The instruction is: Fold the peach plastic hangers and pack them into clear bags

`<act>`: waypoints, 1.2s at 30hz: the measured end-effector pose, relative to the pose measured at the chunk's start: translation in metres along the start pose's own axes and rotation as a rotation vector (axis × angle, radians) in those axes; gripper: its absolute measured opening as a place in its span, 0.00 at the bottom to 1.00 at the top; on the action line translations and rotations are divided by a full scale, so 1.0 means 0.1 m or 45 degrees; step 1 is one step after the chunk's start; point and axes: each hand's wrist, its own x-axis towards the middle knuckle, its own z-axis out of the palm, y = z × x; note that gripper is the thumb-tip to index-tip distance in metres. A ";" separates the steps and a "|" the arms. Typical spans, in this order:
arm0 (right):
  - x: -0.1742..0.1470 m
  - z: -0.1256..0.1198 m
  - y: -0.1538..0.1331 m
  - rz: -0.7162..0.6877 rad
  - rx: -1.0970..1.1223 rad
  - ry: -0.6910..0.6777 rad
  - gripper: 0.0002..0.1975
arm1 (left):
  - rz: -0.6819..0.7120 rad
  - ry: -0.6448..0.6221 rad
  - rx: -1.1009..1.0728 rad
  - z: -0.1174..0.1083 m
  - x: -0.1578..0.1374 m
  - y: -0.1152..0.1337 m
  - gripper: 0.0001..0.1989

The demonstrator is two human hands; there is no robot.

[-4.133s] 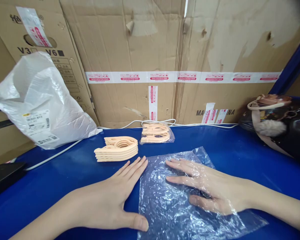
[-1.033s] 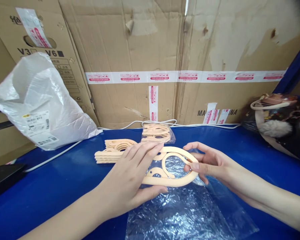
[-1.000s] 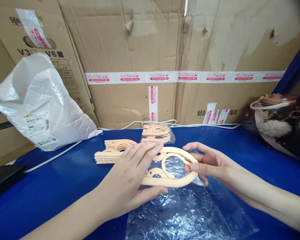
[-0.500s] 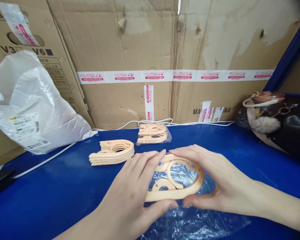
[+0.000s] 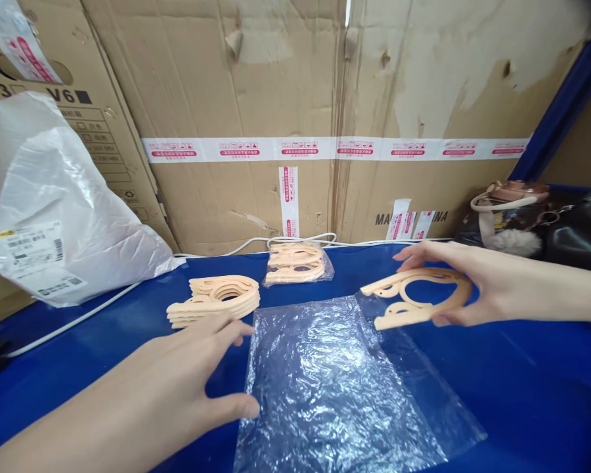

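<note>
My right hand (image 5: 492, 279) grips the curved end of a beige folded travel clothes hanger (image 5: 404, 319), thumb below and fingers above. It is held over the right side, with its two straight ends pointing left. A clear plastic bag (image 5: 325, 374) lies flat and crinkled on the blue table in front of me. At its left edge is my left hand (image 5: 187, 374), thumb and fingers apart, nothing in it. Just beyond that hand sits a neat stack of several like hangers (image 5: 217, 307). Farther back, more hangers lie inside a clear wrapper (image 5: 298, 264).
A white plastic mailing bag (image 5: 73, 217) with a label stands at the left. Large cardboard boxes (image 5: 246, 92) wall off the back. A white cable (image 5: 73, 322) runs along the table. A black bag (image 5: 581, 226) and a pale pompom (image 5: 515, 242) are at the right.
Both hands were together around the hanger over the plastic bag. The right hand has carried it right and away from me; the left has let go and moved left, uncovering the bag.
</note>
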 end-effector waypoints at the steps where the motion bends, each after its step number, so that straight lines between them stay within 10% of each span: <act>1: -0.01 0.01 0.00 0.003 -0.034 -0.074 0.28 | -0.030 -0.031 -0.006 -0.01 0.01 -0.02 0.34; 15: 0.11 0.64 -0.32 -0.030 -0.129 -0.242 0.32 | -0.008 -0.124 -0.094 -0.02 0.09 0.07 0.34; 23: 0.11 0.49 -0.14 -0.044 -0.208 -0.362 0.25 | 0.008 -0.080 -0.067 0.02 0.04 0.07 0.34; 36: 0.16 1.06 -0.23 -0.104 0.117 -0.029 0.30 | 0.137 -0.022 -0.136 0.05 0.01 0.03 0.33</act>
